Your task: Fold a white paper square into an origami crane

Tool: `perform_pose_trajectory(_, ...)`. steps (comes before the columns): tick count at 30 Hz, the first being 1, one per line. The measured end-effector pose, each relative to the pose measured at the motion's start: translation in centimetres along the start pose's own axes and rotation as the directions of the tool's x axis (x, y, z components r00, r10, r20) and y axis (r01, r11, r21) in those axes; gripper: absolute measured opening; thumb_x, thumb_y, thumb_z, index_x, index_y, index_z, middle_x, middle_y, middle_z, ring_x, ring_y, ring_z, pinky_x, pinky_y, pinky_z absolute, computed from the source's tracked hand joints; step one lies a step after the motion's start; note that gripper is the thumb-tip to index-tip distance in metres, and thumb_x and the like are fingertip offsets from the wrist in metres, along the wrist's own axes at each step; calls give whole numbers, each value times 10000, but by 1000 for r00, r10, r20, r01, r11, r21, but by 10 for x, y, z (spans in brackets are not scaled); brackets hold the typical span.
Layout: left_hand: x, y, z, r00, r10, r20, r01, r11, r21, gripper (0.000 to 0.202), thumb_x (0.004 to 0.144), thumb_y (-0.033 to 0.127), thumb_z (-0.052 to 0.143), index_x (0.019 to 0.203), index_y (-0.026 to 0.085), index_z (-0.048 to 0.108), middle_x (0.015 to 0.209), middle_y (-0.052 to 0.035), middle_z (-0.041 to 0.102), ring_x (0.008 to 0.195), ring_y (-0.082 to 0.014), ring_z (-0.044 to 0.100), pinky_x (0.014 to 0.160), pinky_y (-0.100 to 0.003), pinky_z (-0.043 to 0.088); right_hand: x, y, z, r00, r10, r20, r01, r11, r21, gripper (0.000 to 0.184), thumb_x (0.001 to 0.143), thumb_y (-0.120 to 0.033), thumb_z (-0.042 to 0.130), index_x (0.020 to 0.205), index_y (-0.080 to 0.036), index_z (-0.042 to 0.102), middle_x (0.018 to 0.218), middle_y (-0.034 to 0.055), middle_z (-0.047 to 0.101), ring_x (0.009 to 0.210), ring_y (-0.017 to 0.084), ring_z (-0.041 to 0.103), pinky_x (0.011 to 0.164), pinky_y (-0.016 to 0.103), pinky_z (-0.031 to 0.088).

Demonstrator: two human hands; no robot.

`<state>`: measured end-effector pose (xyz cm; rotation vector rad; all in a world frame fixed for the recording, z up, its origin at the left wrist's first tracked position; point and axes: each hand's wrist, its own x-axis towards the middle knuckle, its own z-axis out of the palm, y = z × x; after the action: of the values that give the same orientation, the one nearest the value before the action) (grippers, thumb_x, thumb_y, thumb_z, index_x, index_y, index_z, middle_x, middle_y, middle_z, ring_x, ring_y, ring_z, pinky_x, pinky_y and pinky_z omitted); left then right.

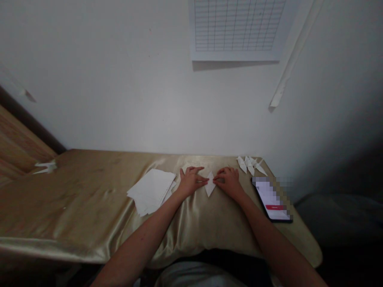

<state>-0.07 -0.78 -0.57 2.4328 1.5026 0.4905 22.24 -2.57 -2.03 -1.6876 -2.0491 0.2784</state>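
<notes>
A small white folded paper piece (pixel 210 185), diamond-shaped, lies on the gold satin cloth (pixel 89 199) covering the table. My left hand (pixel 190 181) rests on the cloth with its fingertips pressing the piece's left edge, fingers spread. My right hand (pixel 229 181) presses the right edge, fingers curled down onto the paper. Both forearms reach in from the bottom of the view.
A stack of white paper sheets (pixel 151 190) lies left of my left hand. Several folded white paper figures (pixel 249 164) sit at the far right by the wall. A phone (pixel 273 199) with a lit screen lies right of my right hand. A gridded chart (pixel 236 28) hangs on the wall.
</notes>
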Motion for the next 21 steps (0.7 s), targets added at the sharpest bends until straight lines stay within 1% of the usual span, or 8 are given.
perform_pose_trajectory(4,0,-2,-2,999,14,49,-17,998,67,254,929,531,668,1174,531,732,1601,42,466,1442,-404,362,1096,-848,87,1,1,-1,999,42,21,-42,999,21,132,876,-433,715,946,-385,817,1229,31,664,1307,312,424,1178,622,139)
perform_pose_trajectory(8,1,-3,-2,997,28,73,-37,991,130,340,943,558,631,1282,564,654,1634,15,413,1461,-425,340,1082,-863,92,0,0,-1,994,98,54,-98,995,-1,207,887,-460,698,1072,-432,787,1317,25,626,1357,319,389,1178,635,149)
perform_pose_trajectory(14,4,-3,3,998,29,57,-39,981,188,384,987,554,554,1369,587,566,1604,-18,435,1475,-405,331,1085,-865,106,-1,-7,-4,982,144,123,-132,986,-105,343,923,-482,636,1262,-490,682,1484,31,503,1465,342,272,1173,691,132)
perform_pose_trajectory(17,7,-3,4,997,29,72,-44,975,216,438,982,565,555,1417,584,511,1626,-30,400,1485,-416,313,1076,-876,96,0,-11,-4,973,165,159,-142,979,-146,406,938,-473,607,1343,-496,619,1552,42,426,1511,353,198,1166,719,123)
perform_pose_trajectory(21,10,-5,3,991,39,129,-69,969,237,492,990,583,526,1474,569,440,1672,-37,328,1515,-431,261,1077,-876,89,0,-16,-6,963,170,207,-132,974,-185,505,947,-442,581,1446,-487,516,1618,57,346,1545,361,123,1162,737,106)
